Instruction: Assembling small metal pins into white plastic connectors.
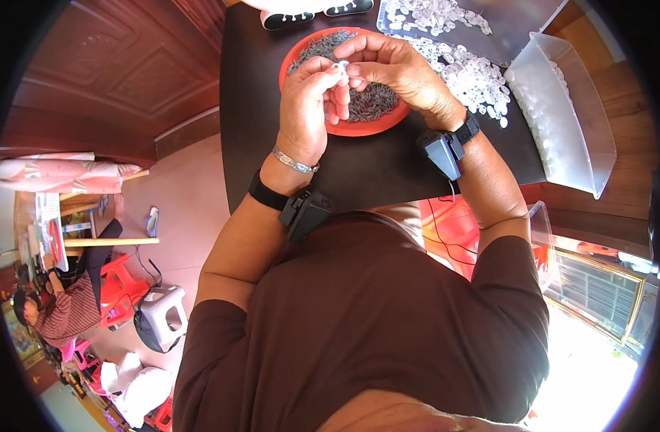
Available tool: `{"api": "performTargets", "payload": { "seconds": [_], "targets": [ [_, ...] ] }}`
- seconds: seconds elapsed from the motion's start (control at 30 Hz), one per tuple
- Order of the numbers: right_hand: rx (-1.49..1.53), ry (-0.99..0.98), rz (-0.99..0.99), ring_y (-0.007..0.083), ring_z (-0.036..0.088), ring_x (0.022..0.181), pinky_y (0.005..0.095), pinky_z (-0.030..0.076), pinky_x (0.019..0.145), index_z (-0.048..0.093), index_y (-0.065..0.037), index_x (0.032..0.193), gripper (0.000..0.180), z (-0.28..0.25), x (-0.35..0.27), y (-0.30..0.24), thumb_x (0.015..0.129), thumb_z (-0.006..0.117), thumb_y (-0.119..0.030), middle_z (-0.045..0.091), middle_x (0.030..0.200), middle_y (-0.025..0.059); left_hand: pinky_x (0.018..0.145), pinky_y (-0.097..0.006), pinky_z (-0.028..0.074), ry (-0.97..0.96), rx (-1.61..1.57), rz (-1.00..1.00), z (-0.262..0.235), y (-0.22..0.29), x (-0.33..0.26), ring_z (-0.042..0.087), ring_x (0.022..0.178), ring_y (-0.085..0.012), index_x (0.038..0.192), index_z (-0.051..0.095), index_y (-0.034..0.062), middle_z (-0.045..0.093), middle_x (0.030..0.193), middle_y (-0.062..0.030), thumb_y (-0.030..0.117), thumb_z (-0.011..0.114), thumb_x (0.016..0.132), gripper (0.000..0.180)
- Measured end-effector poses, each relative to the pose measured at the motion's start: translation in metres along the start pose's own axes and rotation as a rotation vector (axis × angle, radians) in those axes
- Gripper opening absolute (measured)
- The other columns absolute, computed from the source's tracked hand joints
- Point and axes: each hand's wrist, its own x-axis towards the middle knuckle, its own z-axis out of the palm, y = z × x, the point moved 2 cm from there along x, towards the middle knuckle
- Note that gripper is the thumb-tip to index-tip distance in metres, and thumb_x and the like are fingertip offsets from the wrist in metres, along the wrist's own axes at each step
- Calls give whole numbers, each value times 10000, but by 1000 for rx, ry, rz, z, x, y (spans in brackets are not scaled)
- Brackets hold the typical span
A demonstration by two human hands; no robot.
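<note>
Both hands meet above a round red basin (395,118) heaped with small grey elongated pieces (373,104). My left hand (306,101) pinches a small white plastic piece (341,68) between thumb and fingertips. Right beside it, the thumb and index finger of my right hand (400,70) are closed together at the white piece. Whether they grip that piece or something tiny of their own is too small to tell. A loose pile of small round white plastic pieces (472,85) lies to the right of the basin on the dark table (373,169).
A clear plastic bin (560,122) with white contents stands at the table's right edge. Another clear container (481,32) lies at the back with white pieces spilling out. Black-and-white shoes (287,19) show at the far edge. A person (70,313) sits at another table on the left.
</note>
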Motion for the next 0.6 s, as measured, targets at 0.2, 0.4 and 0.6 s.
{"api": "performTargets", "payload": {
  "seconds": [0.2, 0.4, 0.6],
  "targets": [
    [-60, 87, 43, 61, 562, 763, 212, 479, 713, 605, -8, 1077, 234, -3, -1, -1, 848, 588, -51, 618, 888, 14, 425, -197, 343, 44, -38, 29, -1, -1, 1, 500, 478, -101, 803, 527, 60, 548, 622, -26, 186, 493, 869, 146],
    [-101, 85, 22, 50, 542, 729, 197, 464, 683, 631, -28, 1052, 211, -1, -2, -3, 850, 581, -63, 605, 846, -12, 403, -187, 341, 72, -44, 32, -1, -1, 1, 493, 452, -88, 760, 529, 68, 549, 606, -15, 189, 496, 859, 160],
    [-167, 85, 34, 49, 540, 718, 198, 461, 660, 637, -32, 1031, 187, -2, 0, 1, 862, 576, -81, 604, 826, -12, 404, -187, 342, 72, -47, 43, -1, -1, 0, 496, 456, -88, 767, 532, 64, 552, 610, -16, 181, 494, 858, 153]
  ]
}}
